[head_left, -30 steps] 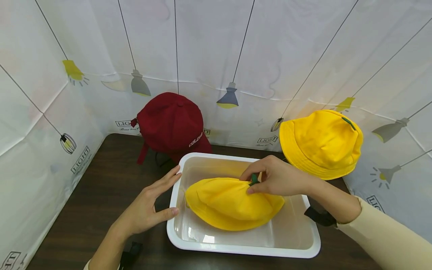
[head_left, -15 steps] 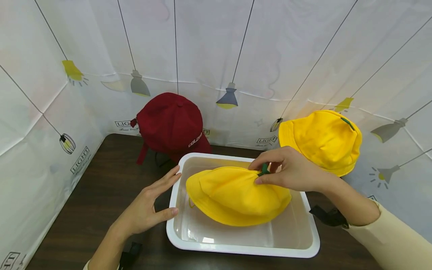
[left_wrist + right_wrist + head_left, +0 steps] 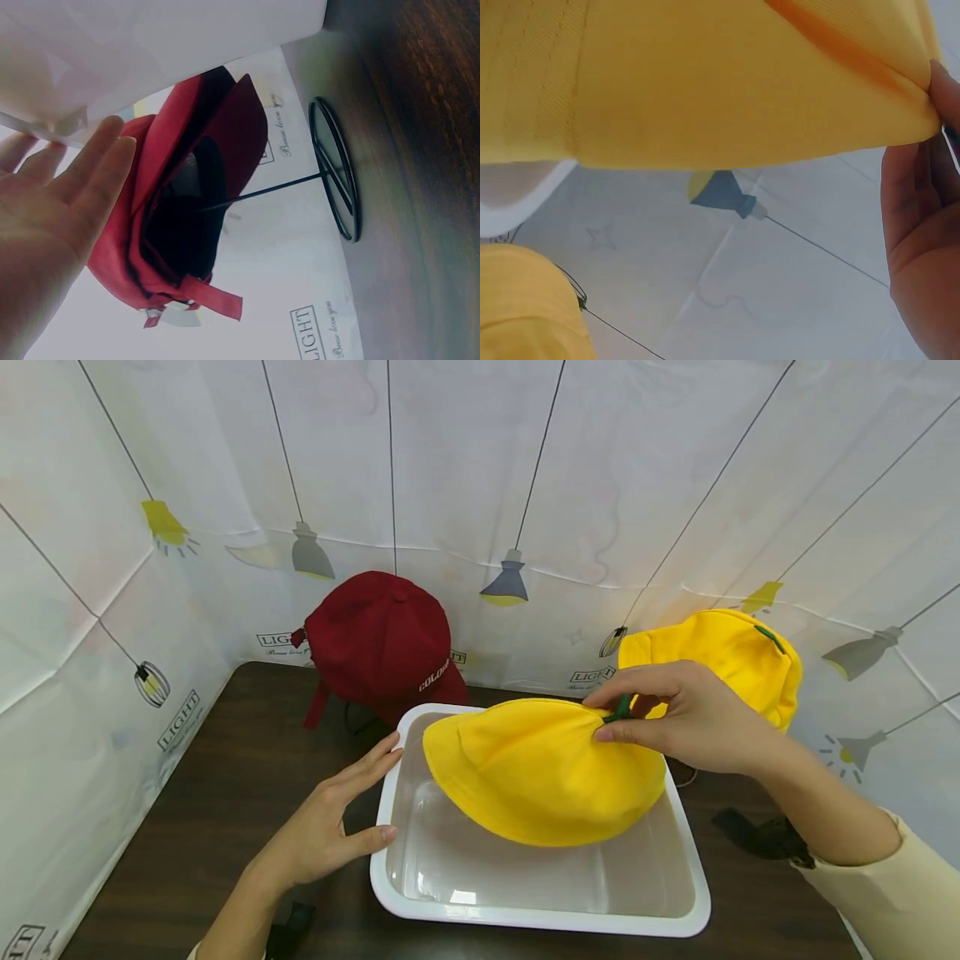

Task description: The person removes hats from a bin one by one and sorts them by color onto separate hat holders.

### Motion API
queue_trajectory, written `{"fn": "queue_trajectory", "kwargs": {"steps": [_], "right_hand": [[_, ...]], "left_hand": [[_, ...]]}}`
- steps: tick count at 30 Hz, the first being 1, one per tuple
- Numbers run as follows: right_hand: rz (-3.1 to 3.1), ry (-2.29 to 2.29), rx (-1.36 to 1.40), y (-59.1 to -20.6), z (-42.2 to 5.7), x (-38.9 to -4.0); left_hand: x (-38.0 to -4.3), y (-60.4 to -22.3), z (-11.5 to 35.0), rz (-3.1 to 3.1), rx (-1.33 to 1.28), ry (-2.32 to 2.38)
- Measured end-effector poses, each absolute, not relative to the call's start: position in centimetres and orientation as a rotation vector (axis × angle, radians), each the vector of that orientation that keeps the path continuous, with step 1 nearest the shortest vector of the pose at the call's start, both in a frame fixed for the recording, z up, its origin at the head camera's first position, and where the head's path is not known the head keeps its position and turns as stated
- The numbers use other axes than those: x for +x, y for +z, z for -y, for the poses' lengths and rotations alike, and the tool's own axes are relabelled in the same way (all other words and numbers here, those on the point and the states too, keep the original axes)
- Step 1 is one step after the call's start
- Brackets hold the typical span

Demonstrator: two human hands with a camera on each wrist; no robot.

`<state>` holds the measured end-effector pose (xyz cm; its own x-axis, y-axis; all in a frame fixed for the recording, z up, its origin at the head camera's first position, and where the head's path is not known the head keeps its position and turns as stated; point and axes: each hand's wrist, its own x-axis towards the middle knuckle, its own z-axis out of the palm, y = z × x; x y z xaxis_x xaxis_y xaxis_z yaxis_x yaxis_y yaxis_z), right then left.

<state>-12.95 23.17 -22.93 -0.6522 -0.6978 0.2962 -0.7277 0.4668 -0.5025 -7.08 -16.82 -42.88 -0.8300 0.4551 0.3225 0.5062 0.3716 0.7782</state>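
My right hand (image 3: 690,718) pinches a yellow bucket hat (image 3: 547,777) by the crown, close to its green leaf tab (image 3: 621,708). The hat hangs folded over the white plastic tub (image 3: 540,922), its brim toward the left. In the right wrist view the hat's yellow cloth (image 3: 705,90) fills the top, and the fingers grip it at the right edge. My left hand (image 3: 322,827) rests against the tub's left rim with fingers spread and straight. The left wrist view shows that hand (image 3: 60,195) touching the tub wall (image 3: 187,45).
Behind the tub's left corner a dark red baseball cap (image 3: 382,635) sits on a black wire stand (image 3: 337,172). A second yellow bucket hat (image 3: 720,652) stands at the back right, partly behind my right hand. Lamp-patterned cloth walls (image 3: 465,468) border the dark wooden table (image 3: 195,827).
My right hand has lifted the yellow hat up out of the tub and moved it right and back. The left hand and the tub have stayed put.
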Motion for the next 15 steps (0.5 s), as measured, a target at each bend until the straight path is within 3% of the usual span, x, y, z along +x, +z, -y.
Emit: {"fn": "queue_trajectory", "kwargs": {"steps": [15], "right_hand": [[2.588, 0.787, 1.048, -19.9, -24.7, -13.0]], "left_hand": [[-7.0, -42.7, 16.7, 2.542, -0.914, -1.501]]}}
